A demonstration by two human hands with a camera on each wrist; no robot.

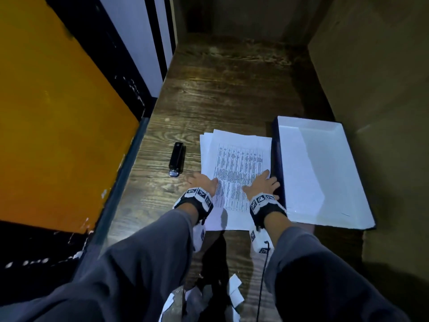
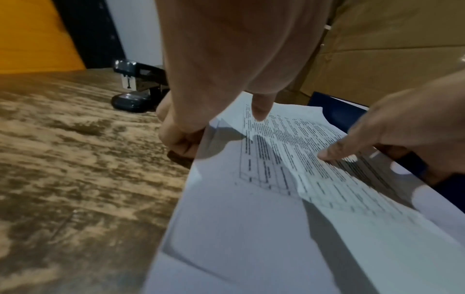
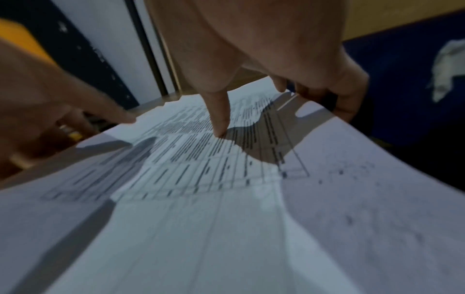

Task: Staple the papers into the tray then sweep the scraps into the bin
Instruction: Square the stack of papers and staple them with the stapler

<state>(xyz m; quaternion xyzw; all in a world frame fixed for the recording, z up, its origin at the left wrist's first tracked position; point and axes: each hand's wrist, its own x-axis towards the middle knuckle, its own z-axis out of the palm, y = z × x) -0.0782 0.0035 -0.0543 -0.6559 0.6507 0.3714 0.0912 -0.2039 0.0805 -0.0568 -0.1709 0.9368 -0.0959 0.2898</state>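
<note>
A stack of printed papers (image 1: pixel 239 159) lies on the wooden table (image 1: pixel 209 89), its sheets slightly fanned. My left hand (image 1: pixel 204 181) grips the stack's left edge, thumb on top (image 2: pixel 261 107) and fingers curled under it (image 2: pixel 181 139). My right hand (image 1: pixel 264 182) grips the right edge the same way, thumb pressing the print (image 3: pixel 219 119) and fingers wrapped round the edge (image 3: pixel 347 99). A black stapler (image 1: pixel 177 159) lies just left of the papers, untouched. The white tray (image 1: pixel 325 173) with navy outer walls sits right of the stack. Torn paper scraps (image 1: pixel 234 291) lie near the table's front.
An orange panel (image 1: pixel 58 124) with a dark frame borders the table on the left. Cardboard walls (image 1: pixel 383 89) close in the right side and the back. A thin black cable (image 1: pixel 262 287) hangs from my right wrist over the scraps.
</note>
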